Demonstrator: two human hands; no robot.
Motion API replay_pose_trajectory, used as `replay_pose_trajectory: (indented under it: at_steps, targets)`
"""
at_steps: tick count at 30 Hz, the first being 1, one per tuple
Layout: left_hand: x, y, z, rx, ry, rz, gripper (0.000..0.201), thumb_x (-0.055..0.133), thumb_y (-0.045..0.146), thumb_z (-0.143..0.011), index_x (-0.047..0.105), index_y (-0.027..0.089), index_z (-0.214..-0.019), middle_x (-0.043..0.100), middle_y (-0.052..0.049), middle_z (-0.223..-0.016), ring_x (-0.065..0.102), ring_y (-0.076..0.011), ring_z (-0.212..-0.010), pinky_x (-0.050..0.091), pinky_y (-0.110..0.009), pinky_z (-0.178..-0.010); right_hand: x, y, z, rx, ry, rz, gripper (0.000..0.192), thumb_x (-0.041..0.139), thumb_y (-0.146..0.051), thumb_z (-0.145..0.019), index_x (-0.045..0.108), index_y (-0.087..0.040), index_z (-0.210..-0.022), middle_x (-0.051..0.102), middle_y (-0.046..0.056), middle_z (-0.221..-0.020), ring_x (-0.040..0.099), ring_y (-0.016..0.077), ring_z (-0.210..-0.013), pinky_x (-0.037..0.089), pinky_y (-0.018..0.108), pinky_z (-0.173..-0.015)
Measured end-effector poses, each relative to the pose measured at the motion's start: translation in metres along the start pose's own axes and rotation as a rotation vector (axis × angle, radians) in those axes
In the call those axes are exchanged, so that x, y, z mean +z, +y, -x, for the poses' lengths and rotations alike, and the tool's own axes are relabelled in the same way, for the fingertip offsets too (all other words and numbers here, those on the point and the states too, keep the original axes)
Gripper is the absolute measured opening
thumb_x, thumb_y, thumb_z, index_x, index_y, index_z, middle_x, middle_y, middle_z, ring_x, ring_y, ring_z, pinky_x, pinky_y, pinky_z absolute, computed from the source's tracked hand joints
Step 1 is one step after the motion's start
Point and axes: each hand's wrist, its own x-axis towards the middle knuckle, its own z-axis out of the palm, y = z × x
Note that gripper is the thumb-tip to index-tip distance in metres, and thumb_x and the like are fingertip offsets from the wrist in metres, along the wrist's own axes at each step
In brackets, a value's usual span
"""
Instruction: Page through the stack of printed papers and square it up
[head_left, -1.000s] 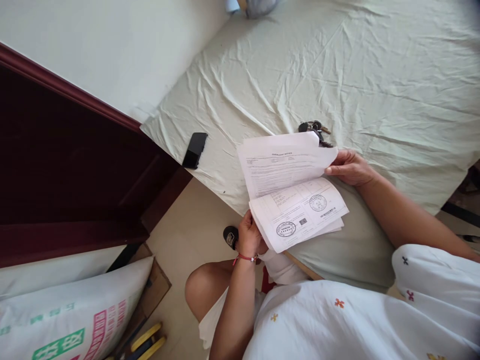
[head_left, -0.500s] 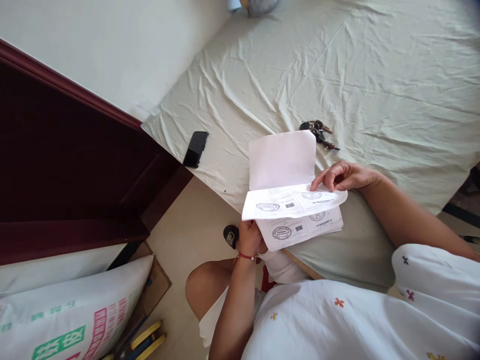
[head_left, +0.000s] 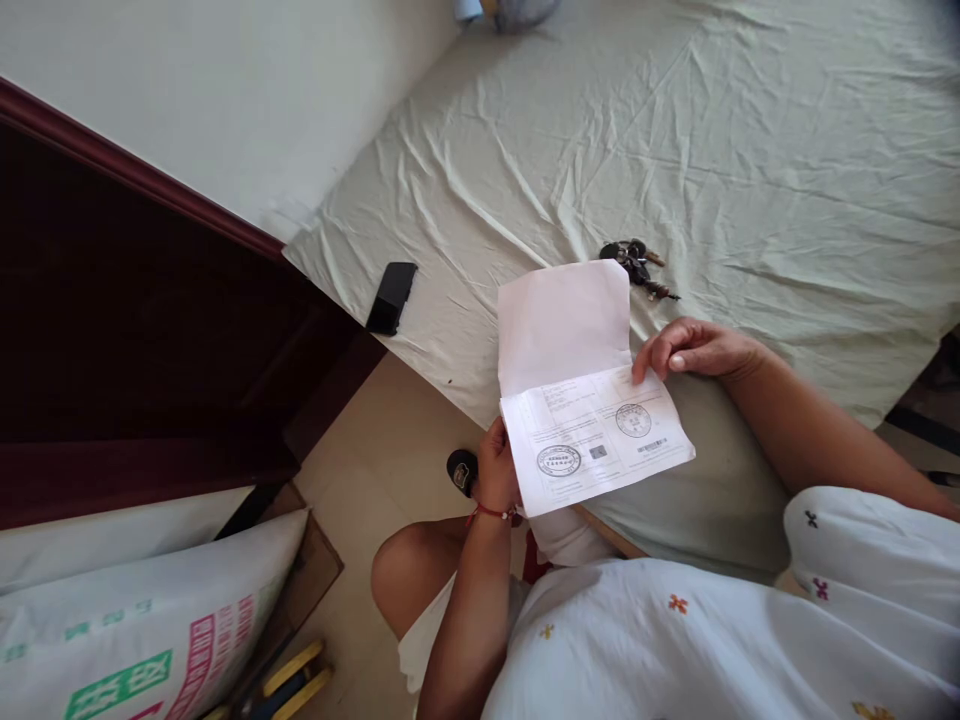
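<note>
Papers, a thin stamped sheaf with one sheet folded back, lie at the bed's near edge. Left hand grips their lower left corner; right hand pinches the right edge, seemingly between thumb and fingers. Keys rest just beyond, a phone well left.

Bed occupies the right and far portion of the scene, covered in a pale green sheet, heavily creased. Wall at far left is plain white. Below it, a dark red-brown wooden headboard runs along the left — surface polished, edge moulded. Floor is light beige, visible near the bed corner. A printed white sack lies at near left. Lighting is even daylight — soft shadows.
</note>
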Motion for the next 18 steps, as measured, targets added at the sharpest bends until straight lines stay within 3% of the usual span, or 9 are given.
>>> replay_pose_trajectory:
  at_steps: [6, 9, 13, 18]
  targets:
    - [0.002, 0.001, 0.0, 0.051, 0.032, -0.037, 0.029, 0.09, 0.035, -0.072, 0.08, 0.018, -0.094, 0.082, -0.005, -0.09, 0.073, -0.0211, -0.083, 0.059, -0.032, -0.081, 0.003, 0.002, -0.003, -0.081, 0.506, -0.104, 0.037, 0.078, -0.055, -0.089, 0.075, -0.019, -0.083, 0.07, 0.012, -0.141, 0.043, 0.0065, -0.055, 0.045, 0.03, -0.058]
    - [0.004, 0.004, 0.001, 0.047, 0.019, -0.022, 0.032, 0.092, 0.036, -0.069, 0.081, 0.017, -0.093, 0.082, -0.006, -0.092, 0.074, -0.0225, -0.084, 0.06, -0.034, -0.083, 0.003, 0.0, -0.009, -0.119, 0.672, -0.148, 0.033, 0.078, -0.053, -0.088, 0.077, -0.02, -0.088, 0.064, 0.008, -0.151, 0.041, 0.0061, -0.056, 0.044, 0.028, -0.054]
    - [0.008, 0.006, 0.003, 0.056, 0.021, 0.038, 0.039, 0.092, 0.034, -0.069, 0.082, 0.017, -0.102, 0.084, -0.007, -0.102, 0.076, -0.0228, -0.091, 0.06, -0.036, -0.091, 0.006, -0.004, -0.014, -0.108, 0.775, -0.19, 0.027, 0.081, -0.049, -0.084, 0.08, -0.024, -0.095, 0.063, 0.004, -0.152, 0.047, 0.0079, -0.06, 0.047, 0.028, -0.053]
    - [0.007, 0.0, 0.0, 0.088, 0.042, 0.034, 0.038, 0.09, 0.033, -0.071, 0.082, 0.017, -0.104, 0.084, -0.008, -0.108, 0.076, -0.0241, -0.096, 0.06, -0.038, -0.094, 0.008, -0.006, -0.016, -0.079, 0.754, -0.218, 0.025, 0.084, -0.047, -0.082, 0.08, -0.024, -0.093, 0.07, 0.005, -0.141, 0.049, 0.0082, -0.061, 0.047, 0.027, -0.054]
